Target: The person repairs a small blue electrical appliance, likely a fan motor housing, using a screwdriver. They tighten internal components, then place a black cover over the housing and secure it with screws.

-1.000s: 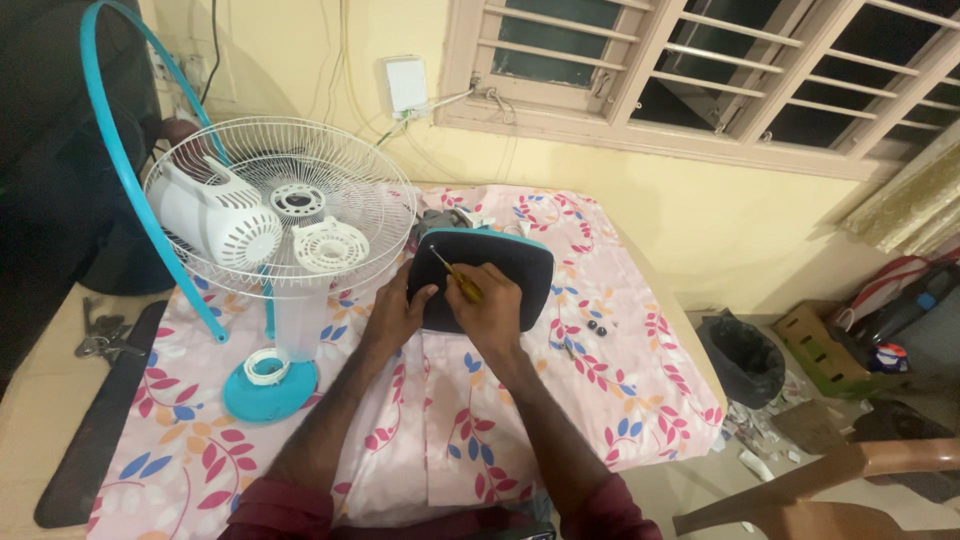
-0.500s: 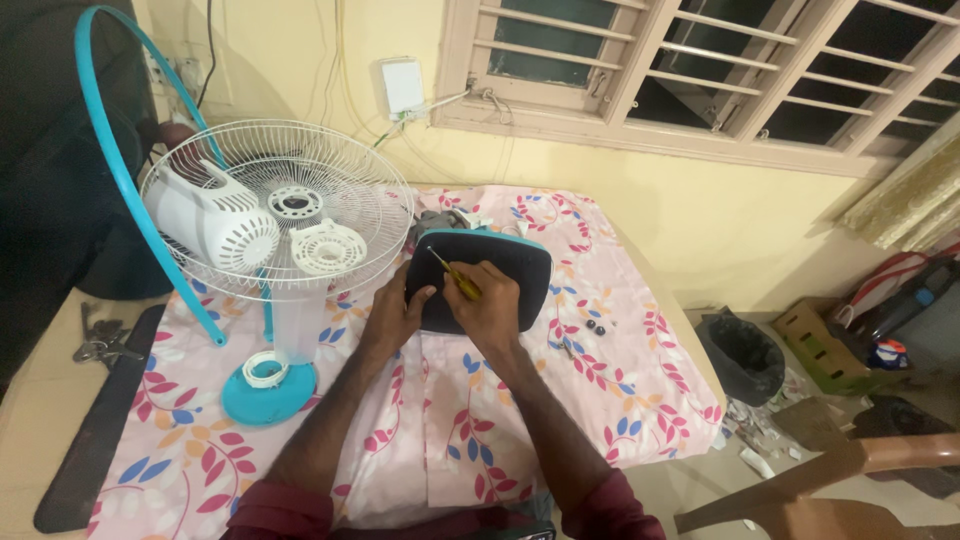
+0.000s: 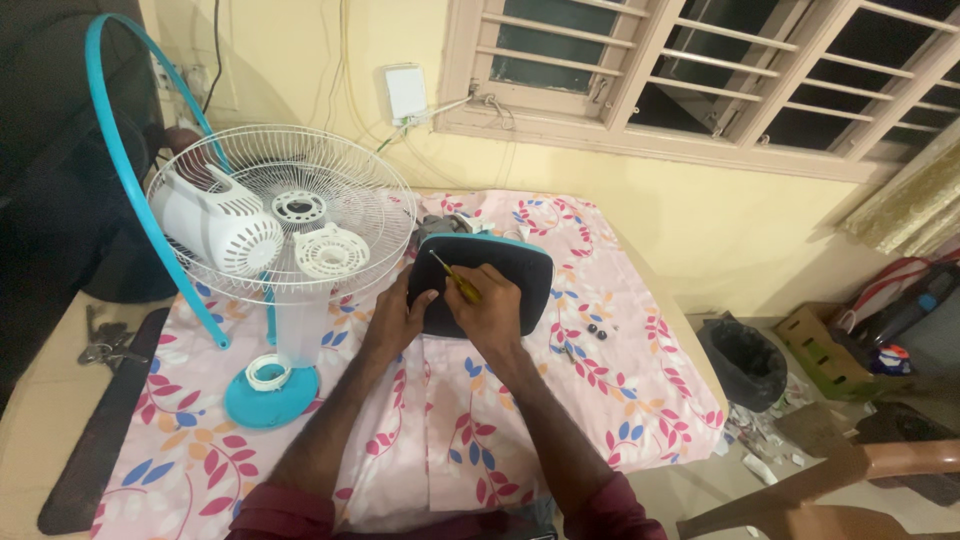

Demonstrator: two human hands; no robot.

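The dark fan base lies near the far edge of the surface, on the floral cloth. The left hand steadies its near-left corner, fingers clasped on the rim. The right hand grips a yellow screwdriver, tip on the base; the step looks like screw work, needing steady downward turning next.

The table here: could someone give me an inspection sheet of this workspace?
Surface: table under a pink floral cloth.
Job's things: dark rounded panel with teal edge; slim yellow-handled screwdriver, tip on the panel.
Clutter: white wire fan guard with white motor housing on teal round base; loose teal ring; small dark screws; keys.
Hands: left hand grips the panel edge; right hand holds the screwdriver.
Cables: wires up the wall.
Surroundings: louvred window, black bin.
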